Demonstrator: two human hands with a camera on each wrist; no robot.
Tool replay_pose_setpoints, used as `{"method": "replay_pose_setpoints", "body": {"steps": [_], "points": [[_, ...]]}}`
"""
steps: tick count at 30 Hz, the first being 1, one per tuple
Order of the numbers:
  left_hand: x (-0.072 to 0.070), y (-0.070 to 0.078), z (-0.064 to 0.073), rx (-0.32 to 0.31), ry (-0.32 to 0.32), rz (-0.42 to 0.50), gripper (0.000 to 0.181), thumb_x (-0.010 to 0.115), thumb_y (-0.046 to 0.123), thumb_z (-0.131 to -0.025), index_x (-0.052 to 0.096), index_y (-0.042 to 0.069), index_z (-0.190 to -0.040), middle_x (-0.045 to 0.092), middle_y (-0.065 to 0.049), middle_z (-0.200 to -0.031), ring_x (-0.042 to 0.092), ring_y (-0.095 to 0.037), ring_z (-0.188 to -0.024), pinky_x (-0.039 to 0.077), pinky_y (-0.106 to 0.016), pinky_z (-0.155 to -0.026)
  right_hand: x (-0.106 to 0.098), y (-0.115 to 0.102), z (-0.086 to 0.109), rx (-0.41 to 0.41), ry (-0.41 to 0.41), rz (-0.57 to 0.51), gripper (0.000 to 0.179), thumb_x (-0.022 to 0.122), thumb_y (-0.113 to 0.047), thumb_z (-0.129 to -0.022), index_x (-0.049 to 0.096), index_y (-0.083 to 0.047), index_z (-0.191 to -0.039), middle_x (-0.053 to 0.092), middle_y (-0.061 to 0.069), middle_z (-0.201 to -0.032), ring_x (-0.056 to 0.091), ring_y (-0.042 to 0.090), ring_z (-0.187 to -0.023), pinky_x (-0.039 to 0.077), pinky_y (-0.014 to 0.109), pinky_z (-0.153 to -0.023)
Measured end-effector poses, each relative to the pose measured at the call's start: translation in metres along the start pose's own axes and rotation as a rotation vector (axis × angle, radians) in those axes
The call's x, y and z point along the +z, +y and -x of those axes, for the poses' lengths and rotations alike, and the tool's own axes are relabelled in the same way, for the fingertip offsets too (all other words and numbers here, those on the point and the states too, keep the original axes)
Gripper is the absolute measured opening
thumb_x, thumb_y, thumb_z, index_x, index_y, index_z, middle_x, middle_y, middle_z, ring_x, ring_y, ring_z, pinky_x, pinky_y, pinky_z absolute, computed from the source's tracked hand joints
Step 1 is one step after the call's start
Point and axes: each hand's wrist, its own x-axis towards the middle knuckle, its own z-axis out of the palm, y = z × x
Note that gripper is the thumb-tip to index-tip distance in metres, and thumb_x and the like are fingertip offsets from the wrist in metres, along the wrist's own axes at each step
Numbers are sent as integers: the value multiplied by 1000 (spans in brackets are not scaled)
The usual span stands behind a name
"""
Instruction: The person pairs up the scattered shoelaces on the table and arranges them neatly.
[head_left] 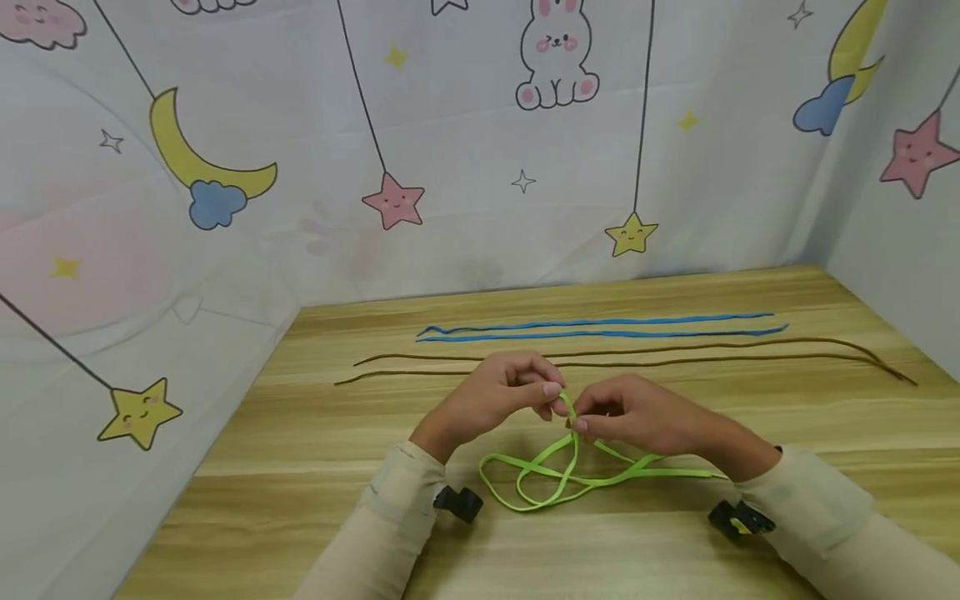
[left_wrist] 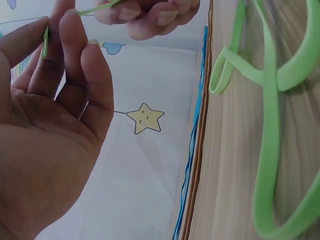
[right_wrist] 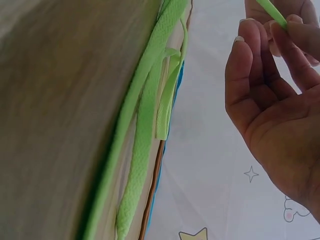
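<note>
A flat lime-green shoelace point(head_left: 678, 472) lies in loose loops on the table, and one stretch of it rises to both hands. My left hand point(head_left: 495, 396) pinches that raised stretch between thumb and fingertips. Just to the right and slightly lower, my right hand point(head_left: 641, 414) pinches the same lace with thumb and forefinger. A short strand runs between the two hands. In the left wrist view, the left hand point(left_wrist: 55, 135) has a bit of lace showing at its thumb tip. The right wrist view shows the right hand point(right_wrist: 280, 120) with lace at its fingertips.
Behind the hands, two thin brown laces point(head_left: 675, 360) stretch across the wooden table point(head_left: 247, 500). Two blue laces point(head_left: 600, 322) lie beyond them, nearly parallel. A white patterned curtain point(head_left: 465, 125) borders the table's back and sides. Black wrist devices point(head_left: 459, 503) sit at both cuffs.
</note>
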Motion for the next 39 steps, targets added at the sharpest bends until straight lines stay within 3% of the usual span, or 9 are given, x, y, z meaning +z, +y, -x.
{"method": "replay_pose_setpoints", "body": {"steps": [4, 10, 16, 25, 33, 39], "points": [[-3, -1, 1, -4, 37, 27, 18, 60, 15, -102, 65, -1, -110, 73, -12, -89, 65, -45, -91, 55, -50, -84, -1, -1, 1, -23, -11, -21, 14, 59, -15, -103, 69, -6, -98, 66, 6, -85, 58, 15, -75, 51, 30, -67], [-6, -6, 2, 2, 69, 45, 16, 60, 14, -102, 65, 0, -109, 73, -12, -88, 62, -51, -91, 57, -42, -81, -2, -1, 2, -32, -36, -87, 9, 57, -8, -102, 65, -6, -99, 71, 15, -94, 65, 22, -81, 55, 32, -70], [-12, -6, 4, 17, 116, 64, 17, 61, 15, -102, 65, 1, -110, 71, -12, -89, 66, -40, -88, 56, -41, -81, -8, -1, 3, -32, -34, -205, 5, 57, -5, -101, 59, 0, -101, 72, 14, -91, 70, 29, -86, 57, 40, -76], [-23, -12, 8, 25, 208, 114, 14, 58, 12, -102, 63, 1, -107, 67, -9, -88, 67, -19, -84, 56, -34, -79, -16, -3, 8, -51, 7, -260, 10, 56, -4, -102, 58, 4, -108, 68, 15, -83, 66, 25, -76, 57, 39, -78], [-34, -21, 7, -11, 276, 140, 20, 61, 13, -101, 61, -5, -109, 66, -8, -84, 64, -26, -83, 56, -33, -78, -30, -5, 14, -103, 49, -268, 13, 53, 0, -102, 56, 8, -112, 68, 17, -86, 65, 25, -77, 57, 40, -75], [-41, -25, 10, -22, 328, 162, 16, 58, 14, -103, 61, -1, -109, 64, -7, -84, 63, -20, -81, 55, -31, -80, -39, -9, 18, -122, 80, -253, 13, 53, 0, -103, 57, 6, -113, 68, 17, -86, 64, 31, -77, 57, 39, -77]]}}
